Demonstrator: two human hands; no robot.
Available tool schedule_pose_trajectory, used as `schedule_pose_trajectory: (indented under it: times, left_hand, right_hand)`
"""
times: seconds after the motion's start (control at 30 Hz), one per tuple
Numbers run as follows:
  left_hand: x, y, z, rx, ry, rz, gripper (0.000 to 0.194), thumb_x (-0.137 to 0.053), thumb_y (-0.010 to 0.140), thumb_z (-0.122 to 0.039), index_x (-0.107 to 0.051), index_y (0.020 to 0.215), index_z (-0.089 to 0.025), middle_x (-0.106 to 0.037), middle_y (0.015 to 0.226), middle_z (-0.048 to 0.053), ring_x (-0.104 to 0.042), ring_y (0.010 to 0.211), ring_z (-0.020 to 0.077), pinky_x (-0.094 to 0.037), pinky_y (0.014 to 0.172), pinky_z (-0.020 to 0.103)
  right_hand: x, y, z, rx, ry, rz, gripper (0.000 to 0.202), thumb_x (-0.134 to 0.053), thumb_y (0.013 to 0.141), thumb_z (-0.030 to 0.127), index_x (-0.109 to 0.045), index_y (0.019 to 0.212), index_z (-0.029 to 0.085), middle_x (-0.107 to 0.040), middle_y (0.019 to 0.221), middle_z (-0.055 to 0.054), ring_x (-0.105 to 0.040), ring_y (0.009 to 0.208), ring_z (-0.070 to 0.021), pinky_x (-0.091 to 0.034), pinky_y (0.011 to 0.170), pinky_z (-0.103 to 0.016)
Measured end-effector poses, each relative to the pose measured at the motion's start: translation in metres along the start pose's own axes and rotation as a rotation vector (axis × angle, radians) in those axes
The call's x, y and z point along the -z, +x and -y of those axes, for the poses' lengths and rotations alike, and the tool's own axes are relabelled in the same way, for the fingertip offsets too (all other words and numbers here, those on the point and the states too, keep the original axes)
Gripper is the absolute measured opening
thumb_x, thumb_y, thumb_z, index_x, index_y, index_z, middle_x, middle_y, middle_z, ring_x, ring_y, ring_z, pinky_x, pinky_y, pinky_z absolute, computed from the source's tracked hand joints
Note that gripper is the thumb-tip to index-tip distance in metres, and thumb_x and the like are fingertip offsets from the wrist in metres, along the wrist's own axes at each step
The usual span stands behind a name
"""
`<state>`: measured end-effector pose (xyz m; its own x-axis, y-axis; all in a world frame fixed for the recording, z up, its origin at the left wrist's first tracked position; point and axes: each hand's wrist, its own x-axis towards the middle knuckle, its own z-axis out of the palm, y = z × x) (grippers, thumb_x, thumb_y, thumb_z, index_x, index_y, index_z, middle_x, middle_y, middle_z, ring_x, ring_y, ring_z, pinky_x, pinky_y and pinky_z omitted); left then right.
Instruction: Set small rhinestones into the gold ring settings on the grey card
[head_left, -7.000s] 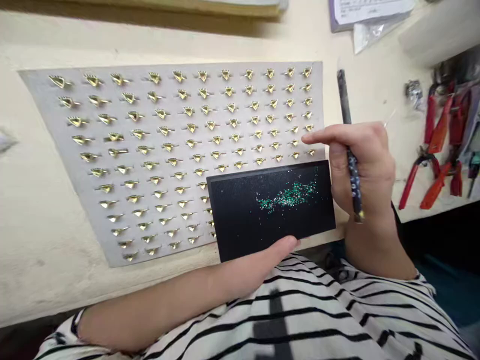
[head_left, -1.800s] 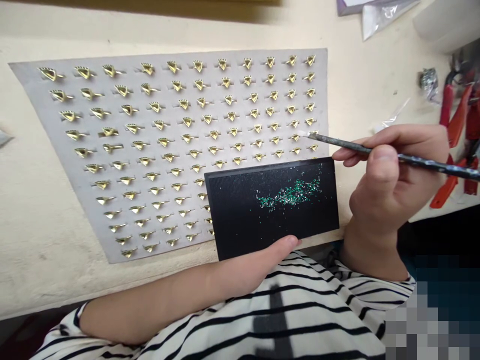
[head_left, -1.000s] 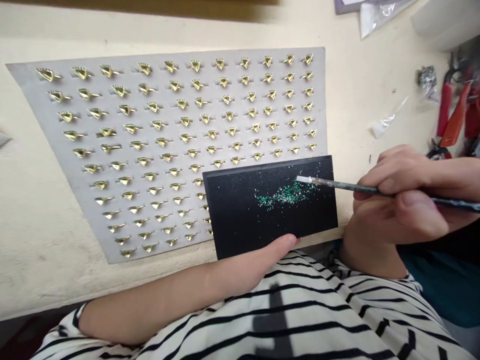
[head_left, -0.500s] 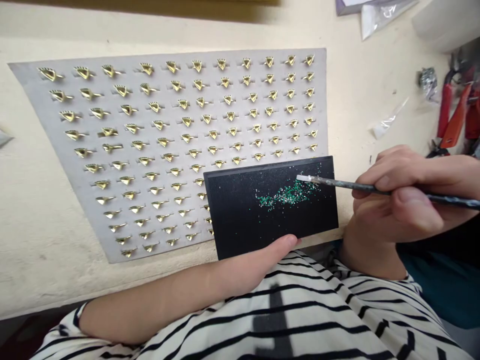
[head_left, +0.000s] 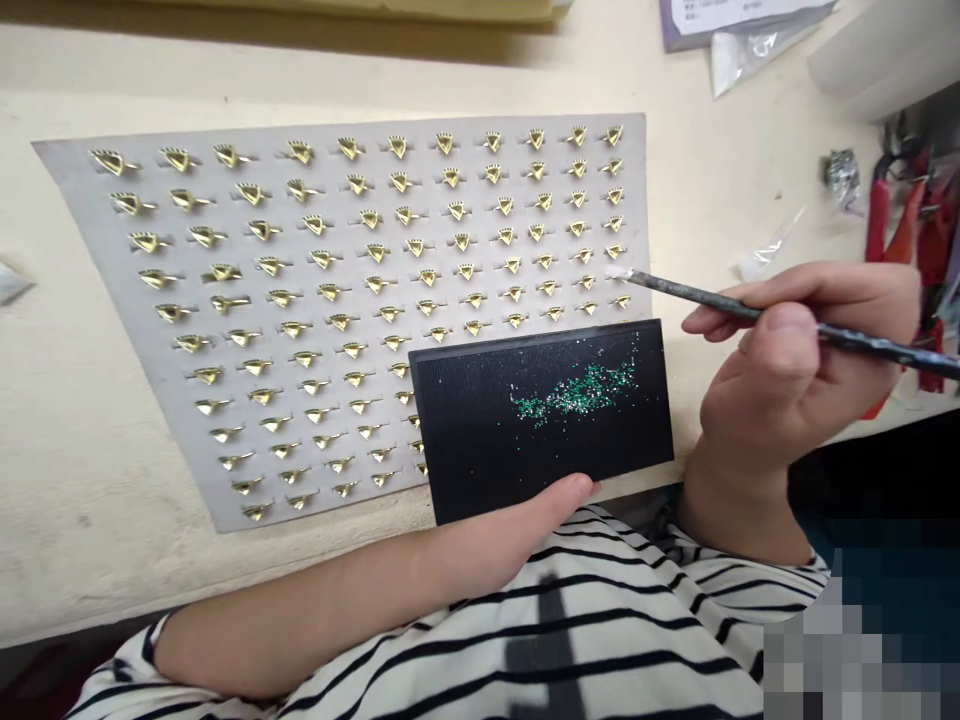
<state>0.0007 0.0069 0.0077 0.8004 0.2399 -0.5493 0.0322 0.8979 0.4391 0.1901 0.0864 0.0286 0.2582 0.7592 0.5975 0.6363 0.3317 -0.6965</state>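
Observation:
My left hand (head_left: 551, 510) grips the near edge of a black tray (head_left: 480, 460), thumb on top and the other fingers hidden beneath. Tiny green and clear rhinestones (head_left: 585, 390) lie scattered across the tray's ridged surface. In my right hand (head_left: 802, 350) is a thin dark stick (head_left: 697, 293) with a whitish tip, pinched between thumb and fingers. Its tip hovers over the right side of a grey foam sheet (head_left: 450, 375). Rows of gold triangular rings (head_left: 376, 253) stand in slits in that sheet, and the tray overlaps its lower right corner.
To the right lie red-handled pliers (head_left: 877, 215), a crumpled silvery packet (head_left: 841, 180) and a small clear plastic bag (head_left: 772, 248). A purple-edged box (head_left: 679, 25) and another clear bag (head_left: 750, 55) are at the back right. A yellow block (head_left: 300, 12) lines the far edge.
My right hand has lifted the stick's tip off the rhinestones and moved it up, away from me, over the ring sheet. The left hand still holds the tray. The view has shifted slightly.

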Motion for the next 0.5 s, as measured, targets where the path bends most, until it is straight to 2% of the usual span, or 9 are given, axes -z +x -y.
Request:
schedule_pose_trajectory:
  times: [0.17, 0.3, 0.5]
  left_hand:
    - [0.0005, 0.0011, 0.0003, 0.027, -0.058, 0.035, 0.058, -0.038, 0.096, -0.062, -0.061, 0.136, -0.027, -0.063, 0.142, -0.001, -0.034, 0.149, 0.0218, -0.014, 0.127, 0.040]
    - [0.0008, 0.0009, -0.0002, 0.024, -0.060, 0.005, 0.058, -0.041, 0.094, -0.062, -0.060, 0.136, -0.027, -0.061, 0.144, -0.001, -0.032, 0.150, 0.0226, -0.015, 0.127, 0.041]
    - [0.0018, 0.0005, -0.0010, 0.038, -0.065, 0.040, 0.056, -0.040, 0.096, -0.060, -0.060, 0.137, -0.028, -0.063, 0.142, -0.002, -0.033, 0.150, 0.0221, -0.015, 0.127, 0.040]
  right_hand:
    - [-0.0027, -0.0025, 0.0027, -0.049, 0.010, 0.076, 0.014, -0.048, 0.084, 0.019, -0.062, 0.084, 0.019, -0.055, 0.074, 0.004, -0.062, 0.060, -0.0052, -0.043, 0.051, -0.024]
    - [-0.0023, -0.0032, 0.0041, -0.040, -0.001, 0.097, 0.013, -0.048, 0.086, 0.020, -0.061, 0.085, 0.020, -0.055, 0.072, 0.004, -0.062, 0.061, -0.0056, -0.043, 0.052, -0.025]
    - [-0.0007, -0.0020, 0.0031, -0.052, 0.010, 0.136, 0.012, -0.049, 0.086, 0.019, -0.061, 0.086, 0.020, -0.057, 0.072, 0.004, -0.063, 0.062, -0.0058, -0.044, 0.054, -0.025]
